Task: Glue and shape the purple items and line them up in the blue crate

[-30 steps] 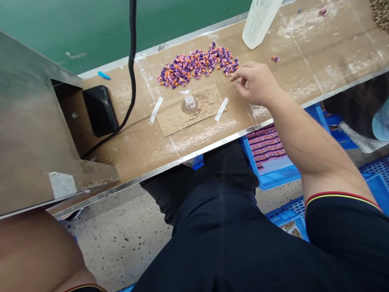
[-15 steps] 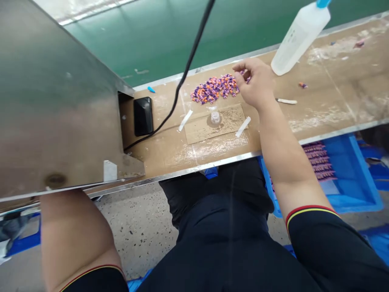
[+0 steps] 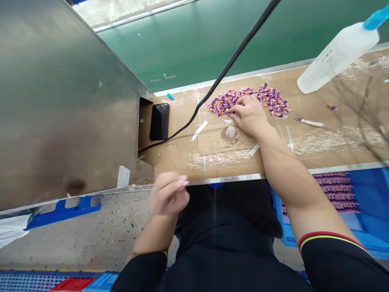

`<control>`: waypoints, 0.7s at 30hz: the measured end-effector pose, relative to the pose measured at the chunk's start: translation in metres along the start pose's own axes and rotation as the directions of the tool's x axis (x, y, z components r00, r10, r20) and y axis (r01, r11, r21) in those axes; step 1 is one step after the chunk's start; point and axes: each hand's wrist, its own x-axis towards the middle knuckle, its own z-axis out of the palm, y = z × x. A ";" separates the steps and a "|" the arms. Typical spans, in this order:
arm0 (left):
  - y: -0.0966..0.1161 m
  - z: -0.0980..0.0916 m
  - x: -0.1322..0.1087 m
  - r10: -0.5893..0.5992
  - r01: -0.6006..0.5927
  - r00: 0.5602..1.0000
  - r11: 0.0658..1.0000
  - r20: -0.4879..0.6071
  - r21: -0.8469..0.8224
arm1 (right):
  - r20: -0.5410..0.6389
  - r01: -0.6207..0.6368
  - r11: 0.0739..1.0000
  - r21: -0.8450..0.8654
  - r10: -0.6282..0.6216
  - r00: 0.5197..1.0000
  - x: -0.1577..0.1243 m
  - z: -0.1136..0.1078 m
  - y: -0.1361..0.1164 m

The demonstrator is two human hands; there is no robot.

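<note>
Resting your half-curled right hand point(image 3: 249, 115) on the one heap of purple-orange pieces point(image 3: 273, 101), nothing visibly held; your loosely closed left hand point(image 3: 168, 194), apparently empty, hangs just past the bench's metal front edge point(image 3: 231, 179).

Bright, even light fills the place, a dull glare lies across the steel panel point(image 3: 69, 101), faint branching shadows point(image 3: 361, 117) cross the bench point(image 3: 340, 148), the edges bow, and the left hand point(image 3: 168, 194) looks slightly blurred
</note>
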 end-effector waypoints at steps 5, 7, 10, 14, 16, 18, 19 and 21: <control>0.011 0.077 0.039 0.208 -0.149 0.976 0.847 0.061 -0.511 | -0.069 -0.030 0.998 0.051 0.034 0.997 0.002 0.004 0.001; 0.010 0.101 0.060 0.082 0.069 0.972 0.796 0.220 -0.601 | -0.096 -0.038 0.997 0.071 0.045 0.994 0.000 -0.004 -0.002; 0.001 0.127 0.071 -0.131 0.376 0.908 0.670 0.397 -0.640 | -0.117 -0.058 0.988 0.143 0.076 0.990 -0.008 -0.023 -0.011; -0.014 0.137 0.063 -0.250 0.555 0.814 0.600 0.524 -0.575 | -0.120 -0.035 0.969 0.246 0.067 0.990 -0.022 -0.046 -0.024; -0.018 0.137 0.060 -0.266 0.579 0.796 0.596 0.544 -0.556 | -0.111 0.002 0.963 0.270 0.029 0.993 -0.028 -0.055 -0.027; -0.020 0.137 0.060 -0.267 0.575 0.802 0.588 0.535 -0.569 | -0.080 0.033 0.958 0.286 -0.011 0.997 -0.031 -0.060 -0.030; -0.020 0.138 0.060 -0.263 0.566 0.810 0.584 0.524 -0.582 | -0.056 0.044 0.956 0.289 -0.030 0.998 -0.032 -0.062 -0.031; -0.021 0.141 0.060 -0.251 0.547 0.825 0.579 0.506 -0.604 | -0.008 0.062 0.954 0.292 -0.063 0.998 -0.034 -0.066 -0.033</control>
